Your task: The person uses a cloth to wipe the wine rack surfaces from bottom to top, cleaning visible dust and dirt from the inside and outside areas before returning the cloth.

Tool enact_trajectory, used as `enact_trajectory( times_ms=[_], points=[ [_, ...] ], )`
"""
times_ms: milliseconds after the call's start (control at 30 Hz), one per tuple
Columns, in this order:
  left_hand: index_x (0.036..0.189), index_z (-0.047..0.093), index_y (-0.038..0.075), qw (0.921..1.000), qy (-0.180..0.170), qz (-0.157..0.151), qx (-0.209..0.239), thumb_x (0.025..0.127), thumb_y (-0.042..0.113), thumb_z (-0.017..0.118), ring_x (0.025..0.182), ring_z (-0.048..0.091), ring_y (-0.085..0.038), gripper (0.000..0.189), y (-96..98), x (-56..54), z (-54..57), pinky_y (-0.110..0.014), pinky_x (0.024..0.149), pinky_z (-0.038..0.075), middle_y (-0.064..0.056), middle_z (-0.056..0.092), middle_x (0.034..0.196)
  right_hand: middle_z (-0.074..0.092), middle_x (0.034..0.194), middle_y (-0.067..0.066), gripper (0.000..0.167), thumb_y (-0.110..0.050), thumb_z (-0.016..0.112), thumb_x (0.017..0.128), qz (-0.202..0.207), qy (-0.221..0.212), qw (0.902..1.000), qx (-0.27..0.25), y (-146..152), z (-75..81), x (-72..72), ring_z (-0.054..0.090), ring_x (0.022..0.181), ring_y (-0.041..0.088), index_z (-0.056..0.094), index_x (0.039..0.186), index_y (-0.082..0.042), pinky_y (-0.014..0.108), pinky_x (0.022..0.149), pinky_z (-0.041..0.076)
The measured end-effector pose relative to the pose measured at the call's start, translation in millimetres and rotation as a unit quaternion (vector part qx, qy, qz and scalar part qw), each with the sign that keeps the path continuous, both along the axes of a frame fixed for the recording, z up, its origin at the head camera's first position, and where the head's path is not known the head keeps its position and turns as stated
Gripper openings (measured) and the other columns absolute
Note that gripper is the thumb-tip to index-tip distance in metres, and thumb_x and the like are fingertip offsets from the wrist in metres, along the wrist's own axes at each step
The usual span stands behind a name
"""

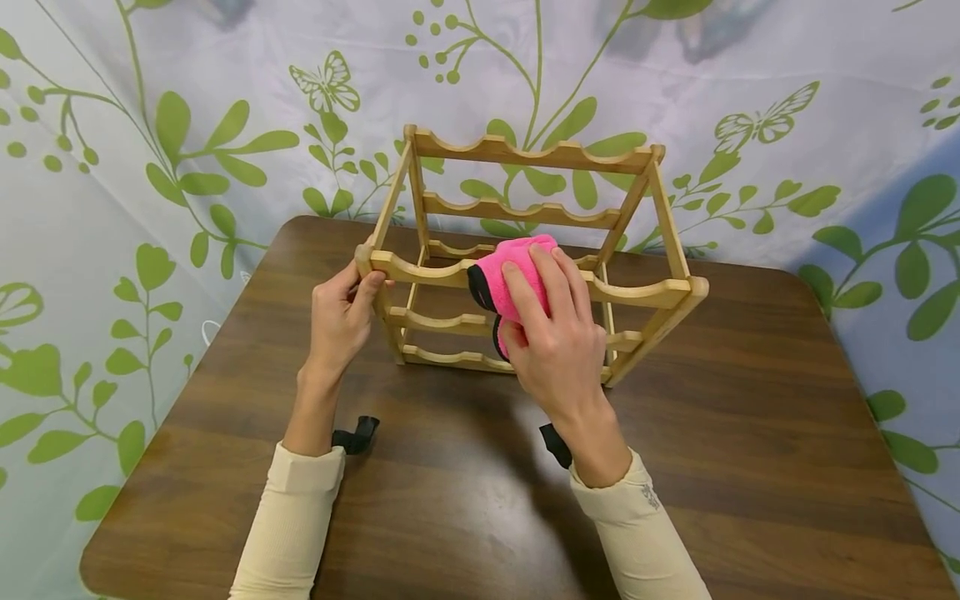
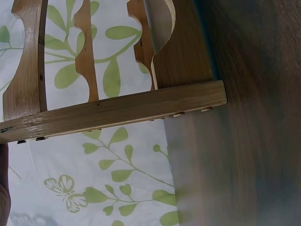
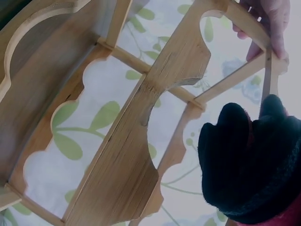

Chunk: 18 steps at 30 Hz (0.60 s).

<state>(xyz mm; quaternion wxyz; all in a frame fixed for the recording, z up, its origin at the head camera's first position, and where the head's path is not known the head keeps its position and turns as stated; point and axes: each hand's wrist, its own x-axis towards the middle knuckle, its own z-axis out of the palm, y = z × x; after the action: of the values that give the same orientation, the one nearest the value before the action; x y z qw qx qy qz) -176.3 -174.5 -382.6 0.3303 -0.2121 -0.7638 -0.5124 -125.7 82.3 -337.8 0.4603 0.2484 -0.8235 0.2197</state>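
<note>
A light wooden rack (image 1: 536, 152) with scalloped rails, looking like a wine rack, stands on the table. My left hand (image 1: 339, 315) grips its near upper left corner, thumb on the front rail. In my right hand (image 1: 558, 333) is a bunched pink cloth (image 1: 517, 265) with black edging, laid over the top front rail near its middle. The right wrist view shows the cloth's dark border (image 3: 249, 165) close up, and the left hand (image 3: 273, 21) at the rack's corner. A rack side bar (image 2: 117, 110) crosses the left wrist view.
The brown wooden table (image 1: 450, 500) has rounded corners. Behind it hangs a pale backdrop (image 1: 247, 50) printed with green leaves and butterflies. Black straps (image 1: 358, 433) show by both wrists.
</note>
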Motion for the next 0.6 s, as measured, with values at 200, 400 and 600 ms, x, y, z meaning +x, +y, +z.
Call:
enact_trajectory(
  times_ms=[200,400,600],
  points=[
    [0.109,0.071,-0.004,1.0,0.004,0.004,0.002,0.097,0.048,0.051,0.046,0.044,-0.012,0.057,1.3,-1.7,-0.6,-0.016,0.044,0.035,-0.015,0.071,0.079,0.057,0.131,0.021,0.044,0.0,0.067,0.079,0.02,-0.001,0.9976,-0.066,4.4,4.0,3.6,0.051,0.124,0.041,0.063,0.122,-0.002,0.054,0.096,0.049],
    [0.101,0.07,-0.007,1.0,0.002,0.005,-0.006,0.097,0.048,0.05,0.045,0.044,-0.012,0.058,0.1,-2.0,-2.3,-0.016,0.044,0.035,-0.016,0.071,0.08,0.054,0.134,0.021,0.047,0.0,0.068,0.079,0.022,-0.012,0.9962,-0.083,8.5,6.6,6.4,0.049,0.125,0.04,0.061,0.125,-0.001,0.054,0.094,0.05],
    [0.107,0.07,-0.006,1.0,0.0,0.003,0.0,0.097,0.049,0.05,0.048,0.049,-0.011,0.06,-0.1,-1.9,-2.9,-0.016,0.045,0.037,-0.017,0.07,0.079,0.054,0.132,0.023,0.047,0.001,0.069,0.078,0.022,0.014,0.9942,-0.105,8.4,5.7,4.7,0.051,0.123,0.04,0.06,0.124,0.0,0.052,0.099,0.048]
  ],
)
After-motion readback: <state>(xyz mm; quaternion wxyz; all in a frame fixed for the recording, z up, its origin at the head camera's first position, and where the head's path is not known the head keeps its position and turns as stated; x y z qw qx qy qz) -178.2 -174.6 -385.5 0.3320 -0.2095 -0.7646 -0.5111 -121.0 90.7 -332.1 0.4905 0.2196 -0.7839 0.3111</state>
